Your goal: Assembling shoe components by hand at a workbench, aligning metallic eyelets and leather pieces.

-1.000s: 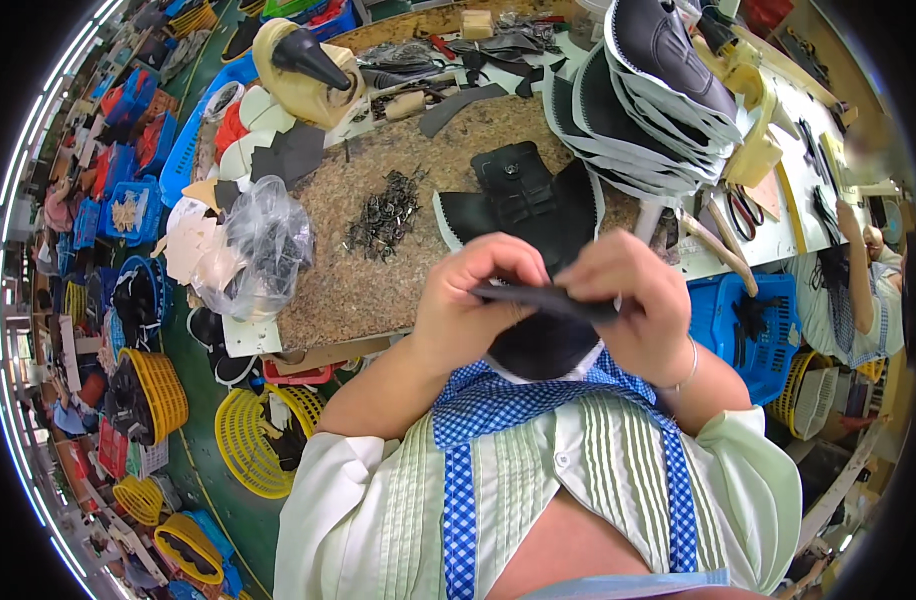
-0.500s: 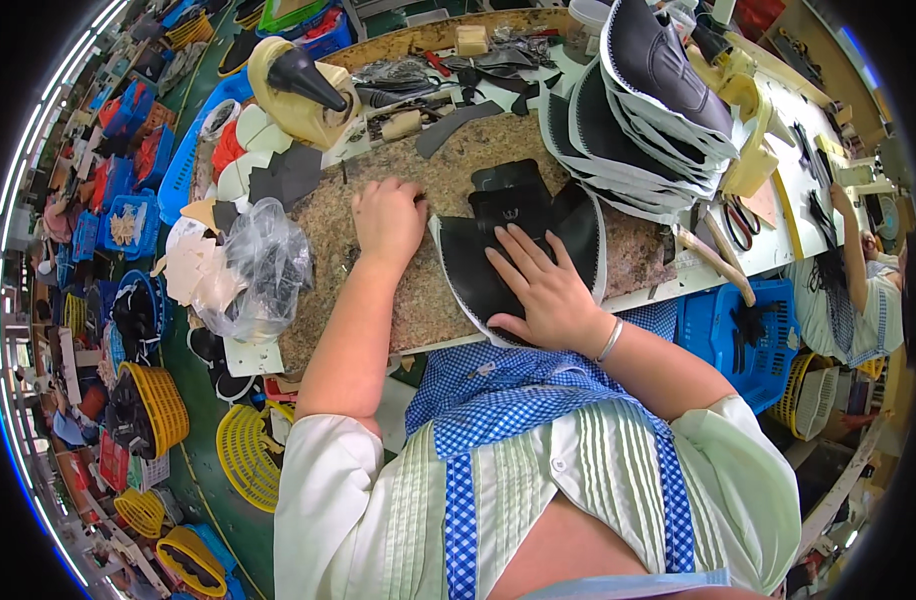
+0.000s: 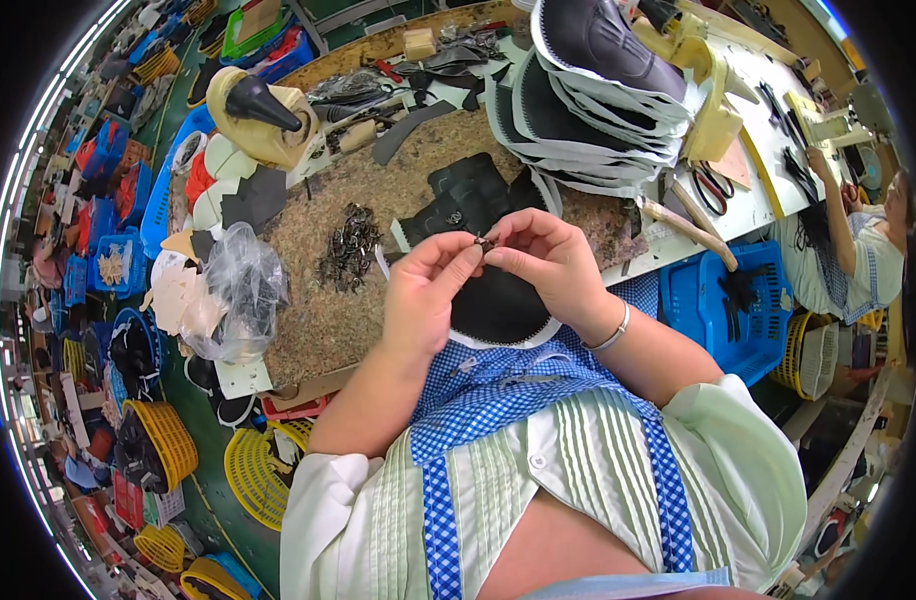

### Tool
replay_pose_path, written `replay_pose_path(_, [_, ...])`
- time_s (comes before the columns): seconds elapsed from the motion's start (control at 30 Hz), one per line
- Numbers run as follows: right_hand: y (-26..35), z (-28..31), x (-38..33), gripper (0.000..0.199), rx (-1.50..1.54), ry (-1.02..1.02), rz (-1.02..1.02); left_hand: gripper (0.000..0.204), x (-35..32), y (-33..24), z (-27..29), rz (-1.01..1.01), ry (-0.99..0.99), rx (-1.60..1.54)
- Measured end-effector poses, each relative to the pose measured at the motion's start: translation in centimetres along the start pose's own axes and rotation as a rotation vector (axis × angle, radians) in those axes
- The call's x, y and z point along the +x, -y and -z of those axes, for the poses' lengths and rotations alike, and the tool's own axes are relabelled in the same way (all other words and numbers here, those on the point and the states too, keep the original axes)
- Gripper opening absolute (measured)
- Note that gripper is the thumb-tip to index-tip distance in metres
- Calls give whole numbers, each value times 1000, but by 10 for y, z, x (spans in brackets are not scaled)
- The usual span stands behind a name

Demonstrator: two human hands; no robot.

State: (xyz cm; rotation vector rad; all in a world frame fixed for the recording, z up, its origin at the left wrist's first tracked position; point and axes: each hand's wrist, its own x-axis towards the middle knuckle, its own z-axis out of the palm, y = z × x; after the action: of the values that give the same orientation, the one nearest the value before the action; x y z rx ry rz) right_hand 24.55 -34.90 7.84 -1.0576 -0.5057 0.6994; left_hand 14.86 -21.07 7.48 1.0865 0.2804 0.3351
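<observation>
My left hand (image 3: 428, 290) and my right hand (image 3: 558, 270) meet over the near edge of the worktop. Between their pinched fingertips is a small dark metal fitting (image 3: 486, 241), too small to make out in detail. Below them lies a black shoe upper (image 3: 503, 310) with a white edge, partly hidden by my hands and overhanging toward my apron. Its dark tongue part (image 3: 468, 190) lies flat beyond my fingers, with a small shiny mark on it. Left of my left hand, a heap of small dark metal fittings (image 3: 350, 247) sits on the speckled board (image 3: 323, 330).
A tall stack of black uppers (image 3: 588, 120) stands at the back right, beside scissors (image 3: 713, 188) and a wooden-handled tool (image 3: 688, 230). A cream tape dispenser (image 3: 268, 115) and a clear plastic bag (image 3: 240, 290) are at left. Another person (image 3: 858, 230) works far right.
My left hand has lifted off the board, uncovering the fittings heap, and come to the middle. My right hand has risen off the upper; both now pinch a small fitting. The view has shifted slightly.
</observation>
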Motion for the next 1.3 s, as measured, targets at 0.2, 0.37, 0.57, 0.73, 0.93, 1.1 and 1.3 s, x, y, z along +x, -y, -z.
replay_pose_path(0.2, [14, 5, -10, 13, 80, -66, -49, 11, -2, 5, -16, -87, 94, 59])
replay_pose_path(0.37, [29, 15, -15, 10, 133, -52, -143, 23, -3, -1, -27, -633, 68, 706])
replay_pose_path(0.57, [40, 20, -22, 11, 292, 50, -351, 27, -6, -17, -30, -647, 187, 754])
replay_pose_path(0.73, [30, 26, -24, 10, 560, 154, -493, 19, 5, -22, -18, -626, 385, 752])
replay_pose_path(0.93, [49, 16, -33, 12, -515, 40, 223, 18, 0, -24, -19, 22, 405, 226])
replay_pose_path(1.1, [52, 21, -40, 20, -1080, 133, 961, 14, 0, -29, -32, -39, 442, 258])
replay_pose_path(1.3, [46, 17, -53, 18, -832, -111, 700, 17, -5, -26, -55, -870, 386, 949])
